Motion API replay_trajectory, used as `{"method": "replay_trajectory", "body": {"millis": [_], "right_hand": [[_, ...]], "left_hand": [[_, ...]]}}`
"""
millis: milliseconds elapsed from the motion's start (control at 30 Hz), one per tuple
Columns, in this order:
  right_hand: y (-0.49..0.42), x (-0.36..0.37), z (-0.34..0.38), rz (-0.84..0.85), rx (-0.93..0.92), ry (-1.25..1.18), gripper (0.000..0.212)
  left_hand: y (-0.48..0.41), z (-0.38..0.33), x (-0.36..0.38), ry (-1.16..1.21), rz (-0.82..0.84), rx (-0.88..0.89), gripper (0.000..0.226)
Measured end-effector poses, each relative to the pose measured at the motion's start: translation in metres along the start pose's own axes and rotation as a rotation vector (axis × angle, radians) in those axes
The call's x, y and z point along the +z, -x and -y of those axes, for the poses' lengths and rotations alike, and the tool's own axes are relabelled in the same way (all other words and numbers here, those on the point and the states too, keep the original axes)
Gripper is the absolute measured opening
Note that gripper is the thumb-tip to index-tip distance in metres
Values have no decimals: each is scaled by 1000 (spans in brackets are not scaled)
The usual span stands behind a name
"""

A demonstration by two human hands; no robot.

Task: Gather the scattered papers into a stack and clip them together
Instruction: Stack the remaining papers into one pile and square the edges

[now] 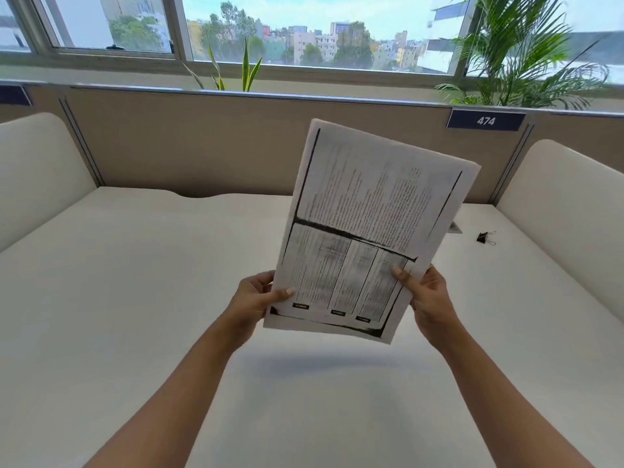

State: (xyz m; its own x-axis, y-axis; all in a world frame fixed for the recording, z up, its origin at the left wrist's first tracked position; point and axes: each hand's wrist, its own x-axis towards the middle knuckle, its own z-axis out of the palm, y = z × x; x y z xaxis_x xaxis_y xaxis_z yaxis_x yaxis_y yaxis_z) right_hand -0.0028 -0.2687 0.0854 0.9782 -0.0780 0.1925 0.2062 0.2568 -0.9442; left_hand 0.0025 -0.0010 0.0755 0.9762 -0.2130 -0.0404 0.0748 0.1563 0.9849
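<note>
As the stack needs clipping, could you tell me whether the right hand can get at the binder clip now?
Probably yes, once freed: the right hand grips the paper stack, but the binder clip lies in the open on the desk to its right, nothing between.

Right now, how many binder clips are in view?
1. The black binder clip lies on the desk at far right, past the paper stack that the left hand and right hand hold up. The stack may hide others.

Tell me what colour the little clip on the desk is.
The clip is black with silvery wire handles; head view.
</note>
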Motion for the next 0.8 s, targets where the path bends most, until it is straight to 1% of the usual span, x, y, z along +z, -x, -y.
{"method": "replay_trajectory", "body": {"millis": [33,67,100,133,267,367,433,567,667,733,767,800], "right_hand": [[0,1,0,8,-3,24,50],[2,4,-1,16,-6,49,38],[3,7,-3,21,-10,70,25],[4,10,-5,14,-14,90,18],[7,17,-8,-33,-28,150,18],[7,15,-8,-26,-38,171,15],[9,13,-8,-5,-33,189,19],[12,9,-9,19,1,207,26],[12,9,-9,11,20,208,19],[11,10,-9,-1,7,203,30],[10,9,-9,-9,-1,202,28],[10,10,-7,-17,-6,200,17]], "left_hand": [[0,-3,3,-62,10,-11,40],[-1,-6,8,-105,-5,-14,29],[-2,-8,13,-136,-38,-7,26],[-3,-8,17,-148,-72,7,27],[-5,-7,23,-112,-152,82,31],[-5,-5,23,-116,-182,128,30],[-5,-4,22,-107,-199,153,29],[-4,0,18,-90,-178,140,25],[-4,3,21,-102,-146,151,33],[-4,2,23,-111,-143,166,34],[-5,2,24,-114,-147,176,34],[-5,1,25,-113,-149,188,32]]}}
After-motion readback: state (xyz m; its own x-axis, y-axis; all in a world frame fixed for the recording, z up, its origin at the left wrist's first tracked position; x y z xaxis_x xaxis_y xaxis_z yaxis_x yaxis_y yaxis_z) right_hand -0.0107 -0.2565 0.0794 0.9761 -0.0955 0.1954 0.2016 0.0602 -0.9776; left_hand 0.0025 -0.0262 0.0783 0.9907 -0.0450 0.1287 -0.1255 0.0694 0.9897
